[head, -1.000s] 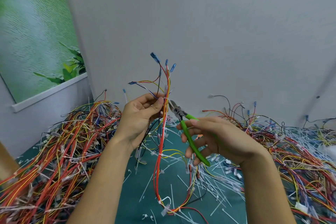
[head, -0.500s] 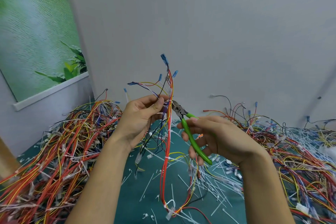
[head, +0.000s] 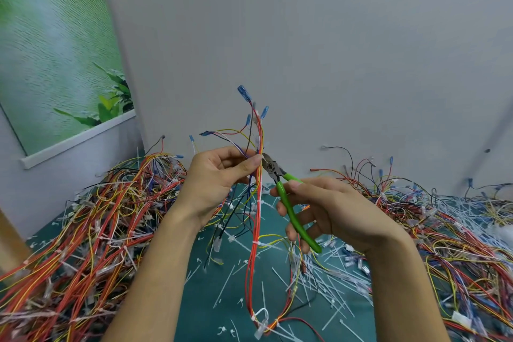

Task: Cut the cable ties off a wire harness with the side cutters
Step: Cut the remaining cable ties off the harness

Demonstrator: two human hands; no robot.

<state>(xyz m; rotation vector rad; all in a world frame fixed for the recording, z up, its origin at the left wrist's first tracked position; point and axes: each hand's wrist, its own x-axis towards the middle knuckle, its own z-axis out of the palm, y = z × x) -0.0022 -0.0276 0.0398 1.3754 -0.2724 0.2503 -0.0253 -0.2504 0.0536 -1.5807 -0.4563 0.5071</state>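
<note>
Two bare hands meet in the head view, raised above a teal mat (head: 222, 300). The left hand (head: 219, 178) pinches a wire harness (head: 256, 216) between thumb and curled fingers, holding the bundle of red, orange and yellow wires upright. Blue terminals (head: 241, 91) fan out above the grip, and the rest hangs down to the mat. A white cable tie (head: 254, 242) still circles the bundle below the hand.

The right hand (head: 333, 211) has its fingers wrapped round the green handles of the side cutters (head: 291, 211). The tool's metal nose points up and left, right against the harness just beside the left thumb; whether the blades are parted cannot be told.

Heaps of tangled harnesses lie to the left (head: 83, 230) and right (head: 458, 244), with cut white tie scraps (head: 333, 286) strewn between them.
</note>
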